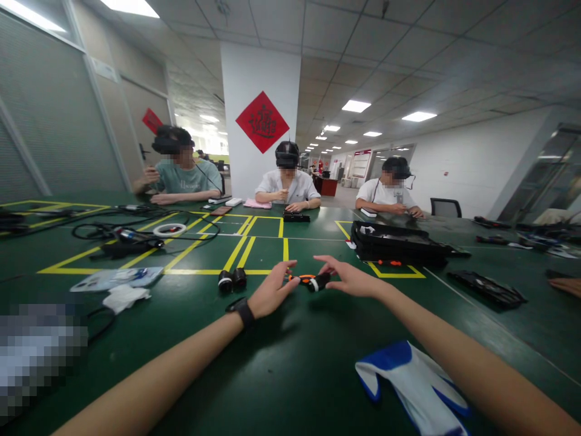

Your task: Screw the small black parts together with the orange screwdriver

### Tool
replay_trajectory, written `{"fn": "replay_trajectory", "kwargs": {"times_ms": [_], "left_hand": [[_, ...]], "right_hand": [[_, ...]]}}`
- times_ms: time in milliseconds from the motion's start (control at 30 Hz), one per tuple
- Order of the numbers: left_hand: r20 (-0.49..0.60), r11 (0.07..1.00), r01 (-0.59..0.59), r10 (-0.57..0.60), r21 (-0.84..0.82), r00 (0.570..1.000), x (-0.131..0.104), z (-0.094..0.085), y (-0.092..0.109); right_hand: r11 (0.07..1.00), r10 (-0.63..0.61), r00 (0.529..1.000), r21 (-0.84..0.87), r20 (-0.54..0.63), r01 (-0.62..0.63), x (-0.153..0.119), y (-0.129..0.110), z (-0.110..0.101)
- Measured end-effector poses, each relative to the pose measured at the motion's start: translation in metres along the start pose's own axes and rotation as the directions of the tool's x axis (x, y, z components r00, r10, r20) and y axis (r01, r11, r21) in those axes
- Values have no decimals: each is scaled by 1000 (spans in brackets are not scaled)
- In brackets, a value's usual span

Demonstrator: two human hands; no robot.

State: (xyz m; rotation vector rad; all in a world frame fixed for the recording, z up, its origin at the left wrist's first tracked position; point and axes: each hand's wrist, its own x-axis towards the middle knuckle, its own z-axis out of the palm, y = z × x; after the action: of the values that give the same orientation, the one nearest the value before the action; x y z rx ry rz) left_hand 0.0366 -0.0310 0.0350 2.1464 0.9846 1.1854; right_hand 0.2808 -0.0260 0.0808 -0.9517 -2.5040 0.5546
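My left hand [273, 289], with a black band on the wrist, is at the middle of the green table [290, 369], its fingers apart beside an orange and black item [303, 279]. Across from it, my right hand [347, 277] has its thumb and fingers spread around a black cylinder with a white band [318, 282]. Whether the fingertips touch either item is unclear. Two similar dark cylinders [232, 280] stand side by side to the left of my left hand.
A blue and white glove [408, 381] lies at the front right. Black trays [394, 242] are stacked behind my right hand. Cables [190, 227], a plastic packet [120, 277] and white tissue [124, 297] lie left. Three people with headsets sit across the table.
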Motion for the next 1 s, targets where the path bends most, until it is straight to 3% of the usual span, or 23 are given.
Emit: {"fn": "replay_trajectory", "kwargs": {"times_ms": [67, 133, 167, 267, 367, 567, 633, 700, 800, 867, 1000], "left_hand": [[178, 956, 183, -143, -231, 974, 8, 9, 5], [389, 869, 340, -191, -361, 901, 14, 11, 6], [435, 828, 387, -198, -406, 879, 16, 10, 4], [308, 743, 388, -253, -545, 917, 18, 4, -8], [118, 736, 333, -330, -590, 937, 15, -2, -24], [77, 626, 277, -328, -729, 942, 9, 0, -43], [69, 618, 278, -340, -736, 938, 9, 2, -45], [58, 618, 287, -364, -732, 930, 9, 3, -48], [47, 634, 306, -390, -710, 920, 9, 4, -52], [29, 657, 307, -398, -688, 917, 9, 5, -54], [-1, 693, 301, -398, -655, 917, 10, 5, -54]], "right_hand": [[995, -95, 994, 36, 50, 93, 17, -23, 8], [987, -155, 986, 50, 54, 153, 30, -39, 14], [984, -174, 984, 53, 39, 172, 35, -42, 17], [984, -179, 977, 3, -116, 181, 47, -38, 29], [990, -80, 949, -136, -306, 40, 53, -14, 49], [934, 154, 933, -261, -324, -245, 43, 23, 81], [937, 232, 899, -162, -372, -309, 38, 25, 83], [935, 340, 836, 63, -431, -348, 33, 22, 84], [851, 478, 753, 451, -452, -270, 29, 15, 86], [759, 520, 747, 625, -414, -181, 27, 10, 87], [647, 489, 806, 759, -333, -79, 26, 6, 86]]}}
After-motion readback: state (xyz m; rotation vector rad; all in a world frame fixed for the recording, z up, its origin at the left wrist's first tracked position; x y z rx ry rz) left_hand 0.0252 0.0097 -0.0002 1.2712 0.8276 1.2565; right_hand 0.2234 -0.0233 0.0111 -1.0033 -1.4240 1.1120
